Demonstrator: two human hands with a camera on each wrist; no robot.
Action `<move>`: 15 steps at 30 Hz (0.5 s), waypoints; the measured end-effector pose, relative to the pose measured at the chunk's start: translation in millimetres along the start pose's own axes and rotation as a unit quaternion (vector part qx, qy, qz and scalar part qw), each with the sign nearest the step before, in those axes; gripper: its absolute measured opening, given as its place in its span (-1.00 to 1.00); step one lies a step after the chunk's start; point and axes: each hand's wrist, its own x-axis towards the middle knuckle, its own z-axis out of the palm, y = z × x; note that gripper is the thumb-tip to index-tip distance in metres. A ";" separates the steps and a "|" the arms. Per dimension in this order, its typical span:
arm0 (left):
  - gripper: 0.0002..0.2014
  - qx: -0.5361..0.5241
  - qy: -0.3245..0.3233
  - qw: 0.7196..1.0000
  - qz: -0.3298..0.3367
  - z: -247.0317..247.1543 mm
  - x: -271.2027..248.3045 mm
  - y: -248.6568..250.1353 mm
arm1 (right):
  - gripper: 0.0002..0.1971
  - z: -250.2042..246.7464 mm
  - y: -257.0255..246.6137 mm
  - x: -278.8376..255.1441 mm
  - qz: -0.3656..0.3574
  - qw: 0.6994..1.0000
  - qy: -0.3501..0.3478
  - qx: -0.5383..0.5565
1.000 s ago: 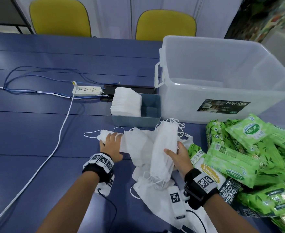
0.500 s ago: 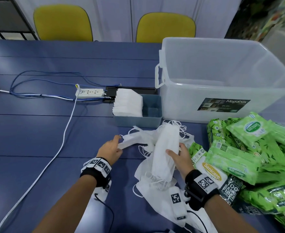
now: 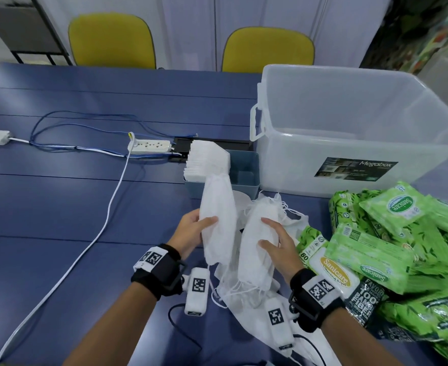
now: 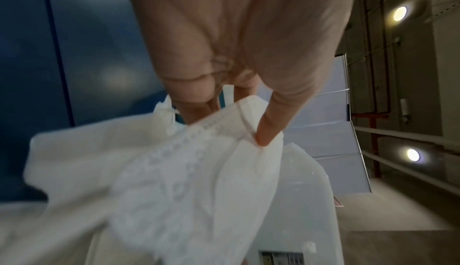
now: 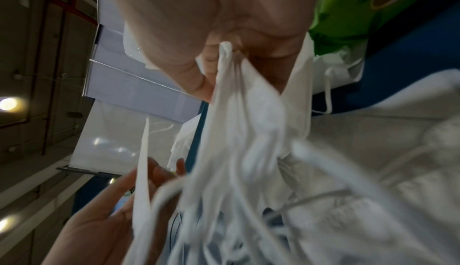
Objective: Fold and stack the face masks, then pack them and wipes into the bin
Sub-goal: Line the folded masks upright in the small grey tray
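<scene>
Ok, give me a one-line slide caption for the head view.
Left hand lifts a folded face mask beside the mask stack in the right hand.

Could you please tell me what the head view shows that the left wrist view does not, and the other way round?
Only the head view shows the right hand holding a stack of folded masks, the green wipe packs and the small blue box. Only the left wrist view shows ceiling lights and the mask's embossed seam under the thumb. Both show the left hand gripping a single mask, the clear bin and the blue table.
</scene>
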 end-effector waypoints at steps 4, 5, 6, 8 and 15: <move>-0.80 -0.003 -0.021 1.000 -0.014 25.1 -1.8 -7.6 | -0.54 5.2 -5.0 0.2 -0.014 1.000 -0.020 0.018; -0.80 0.005 -0.022 1.000 -0.013 31.7 -2.2 -9.9 | -0.57 7.9 -5.8 0.4 -0.016 0.999 -0.019 0.027; -0.79 0.020 -0.020 1.000 -0.010 37.6 -2.7 -11.6 | -0.61 10.5 -4.4 2.1 -0.012 0.999 -0.013 0.046; -0.77 0.051 -0.017 0.999 0.006 45.8 -1.6 -16.7 | -0.72 15.3 -4.7 3.1 0.012 0.995 0.001 0.100; -0.92 0.128 -0.022 0.990 0.051 56.1 0.0 -19.1 | -0.62 18.7 -6.1 2.4 0.108 0.977 0.019 0.185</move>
